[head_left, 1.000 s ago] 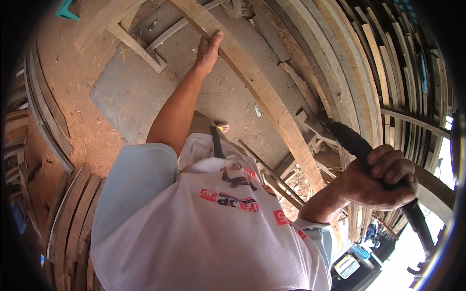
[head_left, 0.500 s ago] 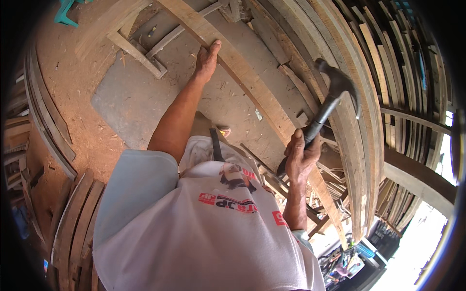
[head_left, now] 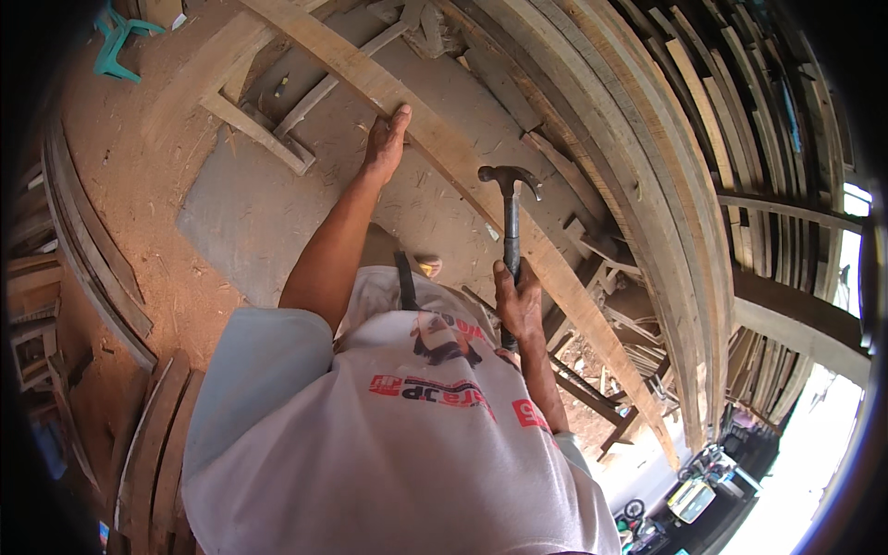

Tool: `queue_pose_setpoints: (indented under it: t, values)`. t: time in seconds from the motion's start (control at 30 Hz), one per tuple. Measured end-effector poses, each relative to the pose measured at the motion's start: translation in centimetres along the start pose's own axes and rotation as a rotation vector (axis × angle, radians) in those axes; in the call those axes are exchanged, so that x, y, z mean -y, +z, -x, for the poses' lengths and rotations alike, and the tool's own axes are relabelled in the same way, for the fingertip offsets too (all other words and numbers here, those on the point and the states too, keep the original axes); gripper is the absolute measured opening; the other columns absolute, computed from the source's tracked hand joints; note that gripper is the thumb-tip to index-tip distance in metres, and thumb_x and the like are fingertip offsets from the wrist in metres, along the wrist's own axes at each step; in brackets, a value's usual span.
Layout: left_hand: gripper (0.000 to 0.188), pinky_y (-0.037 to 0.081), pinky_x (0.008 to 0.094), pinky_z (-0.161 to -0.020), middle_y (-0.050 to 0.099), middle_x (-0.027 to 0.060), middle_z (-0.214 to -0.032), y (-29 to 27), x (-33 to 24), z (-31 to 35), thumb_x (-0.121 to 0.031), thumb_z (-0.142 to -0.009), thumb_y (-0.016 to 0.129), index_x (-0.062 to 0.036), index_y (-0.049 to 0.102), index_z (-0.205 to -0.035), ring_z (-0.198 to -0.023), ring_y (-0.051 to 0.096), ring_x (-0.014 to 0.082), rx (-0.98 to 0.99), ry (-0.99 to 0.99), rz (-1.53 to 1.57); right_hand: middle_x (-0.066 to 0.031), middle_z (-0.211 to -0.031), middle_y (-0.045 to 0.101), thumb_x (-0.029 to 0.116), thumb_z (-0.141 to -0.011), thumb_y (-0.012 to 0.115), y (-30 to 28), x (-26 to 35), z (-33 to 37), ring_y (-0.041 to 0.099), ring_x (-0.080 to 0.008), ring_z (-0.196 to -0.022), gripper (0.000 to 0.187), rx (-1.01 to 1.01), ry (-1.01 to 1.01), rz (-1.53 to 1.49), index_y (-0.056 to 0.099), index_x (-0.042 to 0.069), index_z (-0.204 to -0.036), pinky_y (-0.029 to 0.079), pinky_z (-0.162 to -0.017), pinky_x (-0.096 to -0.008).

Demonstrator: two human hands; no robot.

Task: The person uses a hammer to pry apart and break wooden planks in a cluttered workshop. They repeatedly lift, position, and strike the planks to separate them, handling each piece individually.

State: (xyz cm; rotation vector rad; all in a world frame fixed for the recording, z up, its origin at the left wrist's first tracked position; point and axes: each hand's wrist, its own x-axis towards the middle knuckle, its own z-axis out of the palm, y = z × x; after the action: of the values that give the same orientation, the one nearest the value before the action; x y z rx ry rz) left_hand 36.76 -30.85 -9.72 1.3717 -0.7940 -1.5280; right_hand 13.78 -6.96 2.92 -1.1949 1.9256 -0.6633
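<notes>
A long wooden plank (head_left: 575, 289) slants across in front of me, from the far left to the near right. My left hand (head_left: 385, 146) grips its near edge, thumb on the top face, with the other fingers mostly hidden. In my right hand (head_left: 520, 303) is a claw hammer (head_left: 511, 217), held by its dark handle with the head up and the claw toward the right. The hammer head appears in front of the plank; whether it touches the wood I cannot tell.
Long curved timbers (head_left: 638, 176) are stacked to the right, with more boards (head_left: 740, 120) behind them. Curved pieces (head_left: 153, 444) lie at the near left. A wooden frame (head_left: 264, 134) stands beyond my left hand. At the far left is a green plastic stool (head_left: 116, 46); wood shavings litter the floor.
The hammer has swung left from beside the stacked timbers and now stands upright in front of the plank. My left hand keeps its hold, and the whole view has shifted slightly.
</notes>
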Motion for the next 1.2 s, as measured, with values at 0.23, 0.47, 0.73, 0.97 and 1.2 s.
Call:
queue_pose_setpoints:
  t: [0.23, 0.47, 0.73, 0.97, 1.2]
  values:
    - [0.093, 0.051, 0.0412, -0.101, 0.051, 0.0198, -0.146, -2.6, 1.7, -2.0, -0.066, -0.093, 0.064, 0.0039, 0.042, -0.15, -0.13, 0.055, 0.0297, 0.094, -0.06, -0.077, -0.0031, -0.072, 0.052, 0.046, -0.104, 0.062, -4.5, 11.5, 0.9, 0.051, -0.0116, -0.057, 0.043, -0.275, -0.443, -0.615, 0.057, 0.003, -0.1, 0.043, -0.05, -0.0275]
    - [0.053, 0.054, 0.0371, -0.084, 0.07, 0.007, -0.106, -2.6, 2.3, -2.7, -0.051, -0.103, 0.059, -0.0008, 0.069, -0.117, -0.098, 0.066, 0.0216, 0.299, -0.079, -0.074, -0.0027, -0.083, 0.048, 0.046, -0.102, 0.063, -10.3, 21.7, 4.0, 0.05, -0.0151, -0.058, 0.05, -0.478, -1.397, -0.789, 0.054, 0.001, -0.123, 0.045, -0.05, -0.0317]
    - [0.077, 0.053, 0.0437, -0.079, 0.072, 0.0209, -0.092, -18.1, 8.3, -1.8, -0.066, -0.093, 0.064, 0.0077, 0.067, -0.113, -0.088, 0.069, 0.0319, 0.225, -0.084, -0.723, -0.0028, -0.072, 0.05, 0.04, -0.106, 0.056, -5.4, 26.1, 2.9, 0.051, -0.015, -0.056, 0.036, -0.766, -1.484, -0.616, 0.059, 0.005, -0.105, 0.046, -0.052, -0.0319]
    - [0.068, 0.056, 0.047, -0.084, 0.072, 0.0293, -0.098, -35.0, 17.0, 5.4, -0.058, -0.09, 0.069, 0.0091, 0.068, -0.104, -0.096, 0.071, 0.0403, -0.299, -0.214, -0.957, -0.0031, -0.073, 0.054, 0.037, -0.109, 0.053, -3.2, 27.4, 2.9, 0.055, -0.0165, -0.061, 0.031, -0.772, -1.56, -0.597, 0.061, 0.008, -0.105, 0.049, -0.059, -0.0326]
    - [0.067, 0.054, 0.0488, -0.092, 0.071, 0.0326, -0.105, -39.1, 18.0, 16.9, -0.056, -0.091, 0.068, 0.0099, 0.068, -0.105, -0.105, 0.07, 0.0438, -0.358, -0.427, -0.78, -0.0033, -0.073, 0.057, 0.034, -0.111, 0.05, -3.6, 27.8, 5.2, 0.059, -0.0179, -0.066, 0.028, -0.783, -1.676, -0.52, 0.063, 0.011, -0.106, 0.052, -0.066, -0.0333]
